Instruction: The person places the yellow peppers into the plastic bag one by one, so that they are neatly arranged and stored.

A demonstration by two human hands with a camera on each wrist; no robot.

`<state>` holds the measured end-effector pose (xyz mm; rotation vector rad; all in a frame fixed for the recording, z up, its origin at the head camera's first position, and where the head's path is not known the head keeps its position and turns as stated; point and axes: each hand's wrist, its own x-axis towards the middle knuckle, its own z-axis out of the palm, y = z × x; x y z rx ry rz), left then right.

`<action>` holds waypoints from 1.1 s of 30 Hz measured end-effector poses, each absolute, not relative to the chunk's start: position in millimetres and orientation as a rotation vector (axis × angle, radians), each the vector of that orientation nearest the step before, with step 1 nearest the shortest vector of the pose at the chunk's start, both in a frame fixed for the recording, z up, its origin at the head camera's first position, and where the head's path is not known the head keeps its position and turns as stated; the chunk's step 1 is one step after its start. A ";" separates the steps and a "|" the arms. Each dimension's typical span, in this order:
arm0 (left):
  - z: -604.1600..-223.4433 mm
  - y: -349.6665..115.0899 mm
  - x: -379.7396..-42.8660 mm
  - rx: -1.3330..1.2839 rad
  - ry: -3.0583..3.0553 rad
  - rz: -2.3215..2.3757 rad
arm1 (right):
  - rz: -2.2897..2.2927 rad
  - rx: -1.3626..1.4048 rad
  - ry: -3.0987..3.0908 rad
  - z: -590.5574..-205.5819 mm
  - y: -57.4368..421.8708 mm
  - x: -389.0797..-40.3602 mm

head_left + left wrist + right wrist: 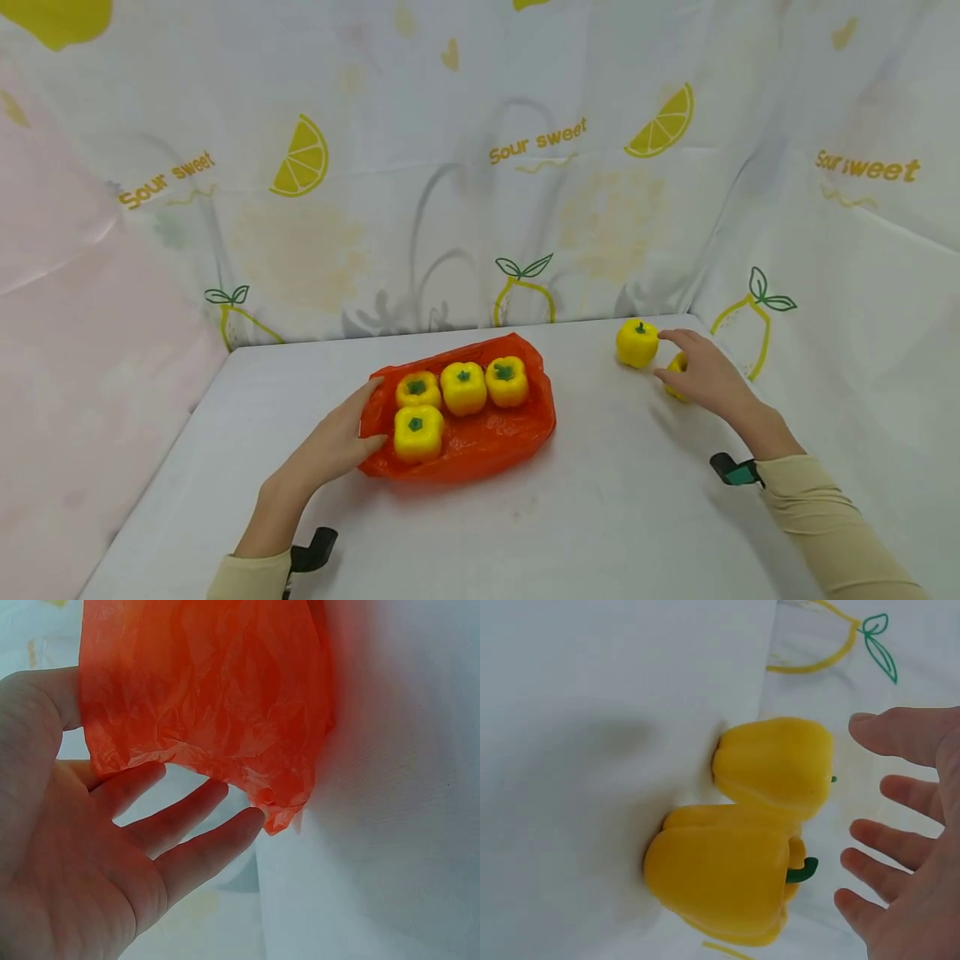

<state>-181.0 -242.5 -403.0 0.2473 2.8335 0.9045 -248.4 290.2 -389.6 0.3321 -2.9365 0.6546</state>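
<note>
A red plastic bag (pixel 487 435) lies on the table with its mouth spread wide. Inside it sit several yellow bell peppers, including a front one (pixel 418 434) and a right one (pixel 507 382). My left hand (pixel 341 437) spans the bag's left end, thumb toward the near side and fingers fairly straight at the rim. In the left wrist view, the fingertips (pixel 251 819) touch the crinkled edge. At the far right, my right hand (pixel 708 373) hovers over two more yellow bell peppers, one larger (pixel 720 874) and one smaller (pixel 776 765) in the right wrist view. Its fingers are spread and hold nothing.
A white cloth covers the table (pixel 525 533). Behind it hangs a lemon-printed curtain (pixel 420 217), which also runs down the right side next to the right arm. Each wrist carries a small dark camera mount (pixel 738 471).
</note>
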 end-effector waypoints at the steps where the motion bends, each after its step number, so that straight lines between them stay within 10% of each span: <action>1: -403.0 -242.5 -181.1 0.246 2.831 0.905 | 0.656 0.322 -2.946 -390.0 292.1 -248.0; 33: -403.6 -239.8 -183.5 0.221 2.804 0.912 | 0.826 0.137 -3.020 -422.8 327.5 -251.9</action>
